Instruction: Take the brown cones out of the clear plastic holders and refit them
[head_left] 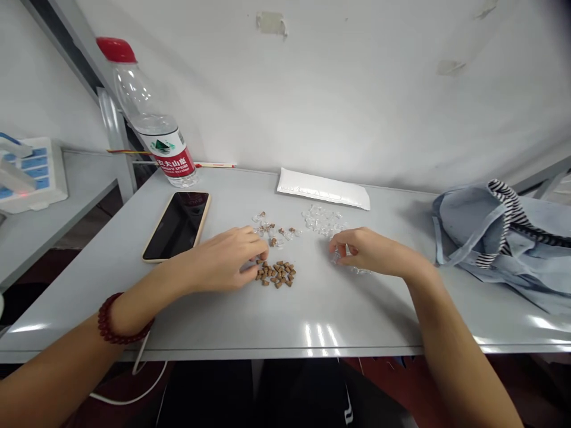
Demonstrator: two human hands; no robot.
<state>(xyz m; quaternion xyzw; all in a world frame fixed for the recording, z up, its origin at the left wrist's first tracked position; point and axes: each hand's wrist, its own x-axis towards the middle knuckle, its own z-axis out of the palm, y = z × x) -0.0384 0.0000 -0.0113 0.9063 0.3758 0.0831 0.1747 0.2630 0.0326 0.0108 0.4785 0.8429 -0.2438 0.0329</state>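
Note:
A small heap of brown pellets (276, 274) lies mid-table on the grey table (285, 321). My left hand (223, 260) rests beside it, fingers curled and fingertips pinched at the heap's left edge. Behind the heap sit a few clear pieces with brown pellets inside (274, 230), and further right a cluster of empty clear pieces (322, 219). My right hand (368, 252) lies to the right, fingers pinched on a small clear piece (335, 256); more clear pieces lie under the hand.
A dark phone (177, 226) lies left of my left hand. A water bottle with a red cap (151, 119) stands at the back left. A white pouch (323, 189) lies along the wall. A blue cloth bag (504, 232) fills the right side.

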